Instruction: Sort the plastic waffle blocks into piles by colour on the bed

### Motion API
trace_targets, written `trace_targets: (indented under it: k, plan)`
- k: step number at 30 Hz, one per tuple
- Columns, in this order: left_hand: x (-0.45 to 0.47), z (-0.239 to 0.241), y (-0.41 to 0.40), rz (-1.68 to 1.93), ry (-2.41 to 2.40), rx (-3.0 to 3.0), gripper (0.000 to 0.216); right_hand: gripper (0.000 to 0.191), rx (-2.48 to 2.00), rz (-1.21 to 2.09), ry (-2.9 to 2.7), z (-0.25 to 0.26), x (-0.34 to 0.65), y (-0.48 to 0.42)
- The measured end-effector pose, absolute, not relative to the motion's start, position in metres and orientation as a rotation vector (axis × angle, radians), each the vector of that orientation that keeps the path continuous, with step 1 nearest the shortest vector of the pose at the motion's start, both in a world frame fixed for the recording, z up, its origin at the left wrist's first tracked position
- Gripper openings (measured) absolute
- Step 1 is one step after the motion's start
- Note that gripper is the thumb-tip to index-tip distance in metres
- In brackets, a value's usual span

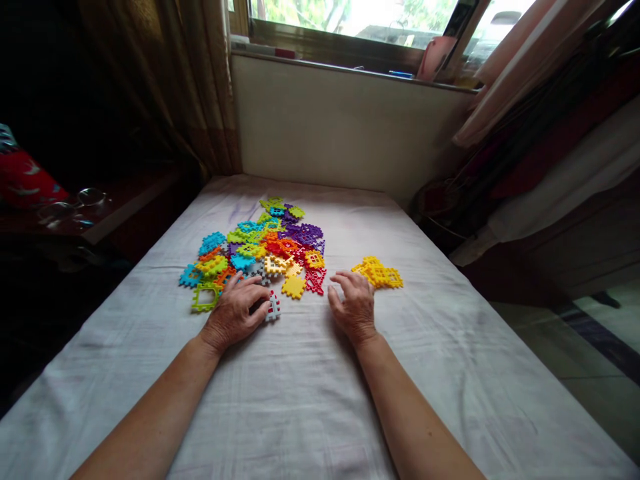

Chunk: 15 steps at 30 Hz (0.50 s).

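My left hand point(237, 308) rests at the near edge of a heap of plastic interlocking building tiles point(250, 233), its fingers apart. Beside its thumb lies a pale grey tile point(273, 307) with red showing through it; whether the thumb presses on it I cannot tell. A lime-green window-shaped tile point(204, 298) sits just left of this hand. My right hand point(354, 303) is over the cloth with curved, parted fingers and nothing visible in them. Its fingertips are close to a small pile of yellow tiles point(379, 273). A single yellow tile point(293, 287) lies between the hands.
A pale sheet point(280, 413) covers the flat surface under the tiles. Behind it rises a low wall point(345, 127) below a window, with a pink cup point(437, 58) on the sill. Glasses point(90, 197) lie on a dark side table at left. Clothes hang at right.
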State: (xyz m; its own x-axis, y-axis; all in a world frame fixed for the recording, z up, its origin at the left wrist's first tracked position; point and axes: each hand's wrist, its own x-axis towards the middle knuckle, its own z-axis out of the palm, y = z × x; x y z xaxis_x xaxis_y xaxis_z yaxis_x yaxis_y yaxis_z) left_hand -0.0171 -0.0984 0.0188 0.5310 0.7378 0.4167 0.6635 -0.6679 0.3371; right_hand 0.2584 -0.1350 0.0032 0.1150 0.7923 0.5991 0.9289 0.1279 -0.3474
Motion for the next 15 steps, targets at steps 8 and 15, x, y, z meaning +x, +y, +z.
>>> trace_targets:
  k: [8,15]
  plan:
    - [-0.017,0.018,-0.098,0.803,1.182,2.633,0.022,0.047,-1.640,0.001,-2.051,0.018,0.206,-0.123]
    - [-0.017,0.019,-0.099,0.801,1.190,2.625,0.020,0.033,-1.630,0.079,-2.083,0.012,0.199,-0.120]
